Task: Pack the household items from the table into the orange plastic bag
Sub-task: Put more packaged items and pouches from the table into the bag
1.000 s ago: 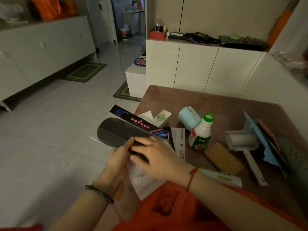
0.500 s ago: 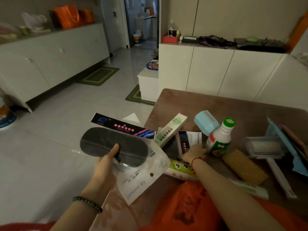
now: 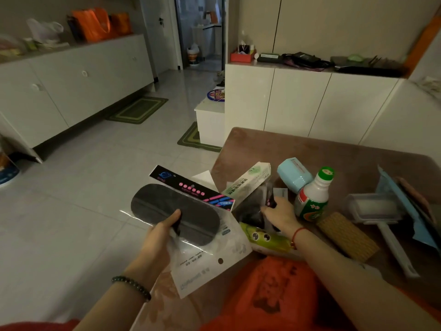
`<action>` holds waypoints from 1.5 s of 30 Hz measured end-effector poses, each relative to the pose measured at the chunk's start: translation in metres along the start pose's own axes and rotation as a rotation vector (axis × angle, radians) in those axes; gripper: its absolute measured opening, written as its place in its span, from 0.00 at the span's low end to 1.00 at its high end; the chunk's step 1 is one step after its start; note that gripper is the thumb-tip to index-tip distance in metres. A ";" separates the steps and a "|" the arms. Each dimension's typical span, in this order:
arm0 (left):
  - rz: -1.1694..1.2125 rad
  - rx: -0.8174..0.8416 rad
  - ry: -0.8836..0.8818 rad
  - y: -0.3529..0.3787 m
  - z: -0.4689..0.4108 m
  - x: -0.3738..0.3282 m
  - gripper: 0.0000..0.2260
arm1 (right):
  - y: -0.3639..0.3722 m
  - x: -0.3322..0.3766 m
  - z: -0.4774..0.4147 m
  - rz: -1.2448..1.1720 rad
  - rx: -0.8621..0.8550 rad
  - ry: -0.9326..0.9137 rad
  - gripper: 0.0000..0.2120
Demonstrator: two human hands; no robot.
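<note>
My left hand grips a clear packet with a black oval eye mask, held over the table's left edge. My right hand reaches to the middle of the brown table and its fingers close on a dark flat packet lying there. The orange plastic bag lies crumpled at the near edge, under my right forearm. Around my right hand lie a long black box with pink dots, a white-green carton, a green tube with cartoon eyes, a white bottle with a green cap and a light blue container.
A yellow waffle sponge, a lint roller with a white handle and a blue flat package lie on the table's right side. White cabinets stand behind the table and along the left wall, with tiled floor between.
My right hand has let go of the eye mask packet and reached right to the dark packet on the table. My left hand keeps the eye mask packet, now further left.
</note>
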State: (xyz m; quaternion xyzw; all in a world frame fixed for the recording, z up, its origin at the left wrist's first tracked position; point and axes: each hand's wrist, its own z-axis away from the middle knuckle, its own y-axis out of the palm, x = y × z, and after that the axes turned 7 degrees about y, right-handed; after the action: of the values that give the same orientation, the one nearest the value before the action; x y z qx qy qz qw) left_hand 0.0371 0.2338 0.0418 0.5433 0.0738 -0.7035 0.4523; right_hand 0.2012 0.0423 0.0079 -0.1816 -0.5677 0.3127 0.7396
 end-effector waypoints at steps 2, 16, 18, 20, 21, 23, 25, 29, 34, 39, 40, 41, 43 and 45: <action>-0.015 -0.004 -0.007 0.006 0.001 -0.002 0.21 | -0.019 0.010 0.009 -0.043 -0.106 -0.128 0.04; -0.153 0.279 0.007 0.062 0.024 0.011 0.28 | -0.039 0.057 0.093 -0.089 -0.170 -0.541 0.09; -0.180 0.350 -0.018 0.061 0.026 0.015 0.37 | -0.024 0.047 0.096 0.061 -0.227 -0.548 0.06; -0.223 0.375 -0.030 0.056 0.026 0.020 0.38 | -0.011 0.041 0.098 0.147 -0.257 -0.552 0.08; -0.240 0.351 -0.010 0.055 0.028 0.021 0.34 | -0.006 0.040 0.098 0.178 -0.241 -0.555 0.09; -0.188 0.257 0.006 0.048 0.026 0.023 0.22 | 0.001 0.040 0.095 0.179 -0.131 -0.537 0.10; -0.143 0.142 -0.013 0.039 0.021 0.023 0.20 | 0.000 0.044 0.085 0.006 0.067 -0.383 0.13; -0.066 -0.026 0.031 0.013 0.005 0.010 0.17 | -0.019 0.025 0.030 -0.070 -0.041 -0.019 0.15; 0.002 -0.101 0.044 -0.016 -0.014 -0.002 0.22 | -0.003 -0.027 -0.015 0.414 0.033 0.351 0.34; -0.015 -0.081 0.037 -0.021 -0.016 0.003 0.22 | 0.010 -0.033 -0.025 0.207 -0.048 0.427 0.33; -0.012 -0.083 0.037 -0.019 -0.016 0.004 0.21 | 0.008 -0.033 -0.027 0.220 -0.016 0.413 0.32; -0.006 -0.078 0.040 -0.017 -0.017 0.004 0.21 | 0.006 -0.033 -0.028 0.250 0.001 0.398 0.30; -0.015 -0.080 0.037 -0.012 -0.022 0.003 0.21 | 0.003 -0.035 -0.029 0.296 0.014 0.385 0.29; -0.017 -0.092 0.046 -0.005 -0.033 0.000 0.21 | 0.004 -0.037 -0.029 0.323 0.028 0.388 0.28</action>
State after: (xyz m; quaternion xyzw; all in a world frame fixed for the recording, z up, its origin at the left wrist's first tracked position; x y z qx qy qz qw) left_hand 0.0561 0.2560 0.0263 0.5372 0.1209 -0.6905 0.4691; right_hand 0.2223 0.0236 -0.0299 -0.3163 -0.3744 0.3938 0.7776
